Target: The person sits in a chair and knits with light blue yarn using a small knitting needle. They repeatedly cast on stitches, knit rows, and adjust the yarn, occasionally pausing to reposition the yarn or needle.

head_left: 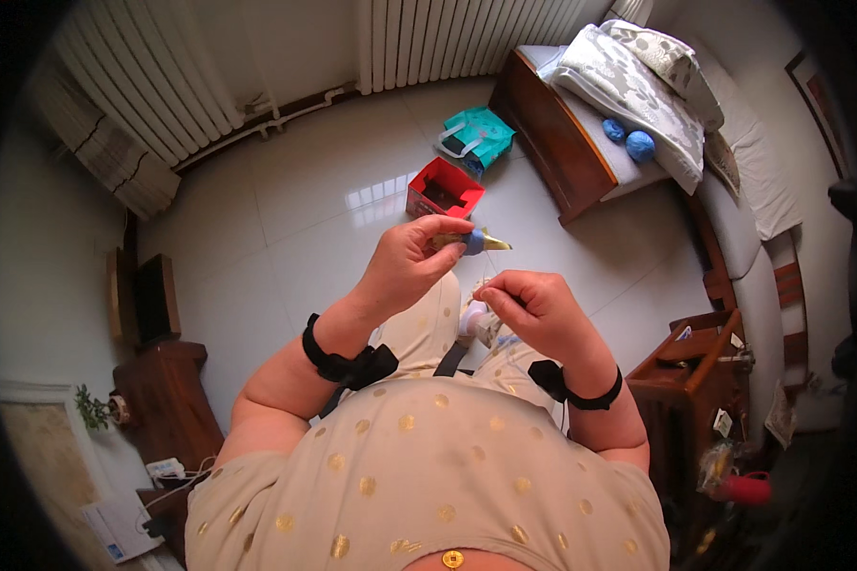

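Between the thumb and fingers of my left hand [418, 257] is a small gold-coloured core with blue yarn wound around its middle [475, 242]. Its shiny pointed end sticks out to the right; part of the core is hidden by my fingers. A thin strand [487, 263] runs from the winding down to my right hand [525, 307], whose thumb and forefinger pinch it. The hands are apart, held above my lap. More light blue yarn [508, 340] lies over my trouser leg, partly hidden by the right hand.
An open red box [444, 189] stands on the tiled floor beyond my hands, with a teal bag [480, 134] behind it. Two blue yarn balls [640, 146] rest on the cushioned wooden sofa [553, 128]. At right is a wooden cabinet [685, 357]; at left, a wooden stand [161, 392].
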`<state>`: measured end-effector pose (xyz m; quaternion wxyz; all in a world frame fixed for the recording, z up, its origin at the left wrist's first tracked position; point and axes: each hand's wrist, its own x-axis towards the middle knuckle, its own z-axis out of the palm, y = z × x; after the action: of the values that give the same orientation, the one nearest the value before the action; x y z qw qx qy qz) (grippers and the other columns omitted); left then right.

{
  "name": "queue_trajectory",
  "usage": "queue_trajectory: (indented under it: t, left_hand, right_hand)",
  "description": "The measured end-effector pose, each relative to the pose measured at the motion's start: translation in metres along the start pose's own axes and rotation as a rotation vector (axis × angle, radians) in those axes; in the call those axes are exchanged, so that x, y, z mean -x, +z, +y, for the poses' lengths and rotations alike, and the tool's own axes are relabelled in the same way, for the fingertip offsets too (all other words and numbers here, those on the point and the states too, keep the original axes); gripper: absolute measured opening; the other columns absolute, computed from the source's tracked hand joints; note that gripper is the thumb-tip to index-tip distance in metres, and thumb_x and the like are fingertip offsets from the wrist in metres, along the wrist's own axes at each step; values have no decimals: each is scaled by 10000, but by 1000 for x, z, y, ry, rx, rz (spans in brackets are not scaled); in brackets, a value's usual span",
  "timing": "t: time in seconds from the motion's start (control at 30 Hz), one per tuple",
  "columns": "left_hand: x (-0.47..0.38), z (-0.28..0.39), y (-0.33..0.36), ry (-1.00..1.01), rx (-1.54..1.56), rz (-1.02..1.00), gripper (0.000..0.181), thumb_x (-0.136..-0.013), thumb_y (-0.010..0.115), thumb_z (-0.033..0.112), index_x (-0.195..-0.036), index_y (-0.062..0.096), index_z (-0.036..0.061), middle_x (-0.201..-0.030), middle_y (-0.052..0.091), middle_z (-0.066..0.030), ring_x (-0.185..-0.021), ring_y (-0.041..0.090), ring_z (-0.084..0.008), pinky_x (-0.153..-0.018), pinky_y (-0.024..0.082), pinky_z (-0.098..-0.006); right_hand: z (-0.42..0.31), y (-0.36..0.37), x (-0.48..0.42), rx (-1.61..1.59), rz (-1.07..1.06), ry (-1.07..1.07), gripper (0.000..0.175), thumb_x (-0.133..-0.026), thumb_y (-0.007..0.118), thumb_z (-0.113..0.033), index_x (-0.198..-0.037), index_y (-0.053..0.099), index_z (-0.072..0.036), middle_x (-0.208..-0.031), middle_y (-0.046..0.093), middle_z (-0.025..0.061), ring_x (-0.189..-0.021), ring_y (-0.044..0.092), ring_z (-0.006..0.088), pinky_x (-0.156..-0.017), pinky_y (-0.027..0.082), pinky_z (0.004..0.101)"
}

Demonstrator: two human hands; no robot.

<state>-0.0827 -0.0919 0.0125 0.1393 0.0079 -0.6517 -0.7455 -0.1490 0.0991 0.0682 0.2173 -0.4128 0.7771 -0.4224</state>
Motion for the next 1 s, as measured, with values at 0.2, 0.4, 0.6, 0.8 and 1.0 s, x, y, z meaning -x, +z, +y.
queue_trajectory:
  t: [0.2,0.4,0.6,0.8,1.0]
  left_hand:
    - [36,10,31,-6,169,-161,271,-884,512,-48,-1131,616,-2,-1026,591,-17,-919,578,-74,-776,481,-218]
    - [50,13,67,-69,52,-290,303,-867,498,-62,-1156,583,-32,-1019,600,-26,-937,560,-78,-840,460,-240]
    - [59,11,96,-28,55,-375,326,-850,651,2,-1152,541,-53,-1016,626,-66,-916,613,-120,-829,503,-254]
    - [58,3,101,113,-288,-357,232,-816,657,-23,-1036,582,-9,-962,647,-58,-914,622,-113,-832,501,-255]
    - [55,6,89,122,-310,-330,255,-793,633,-53,-1034,573,6,-973,628,-44,-918,605,-111,-806,503,-262]
  right_hand:
    - [-22,-6,47,165,-177,4,155,-895,582,-118,-839,687,-18,-607,586,47,-531,475,85,-507,408,255]
    - [-16,-12,85,142,52,72,184,-911,582,-146,-849,685,-6,-642,607,20,-575,495,67,-516,408,239]
    - [-2,-18,112,14,117,109,194,-904,575,-166,-869,678,-4,-659,608,48,-580,509,97,-547,426,254]
    - [13,-15,124,-89,25,208,182,-898,591,-163,-880,668,1,-645,576,19,-578,472,83,-540,410,249]
    - [17,-24,133,-122,131,153,126,-886,634,-105,-928,682,3,-669,578,-20,-619,459,36,-555,396,207]
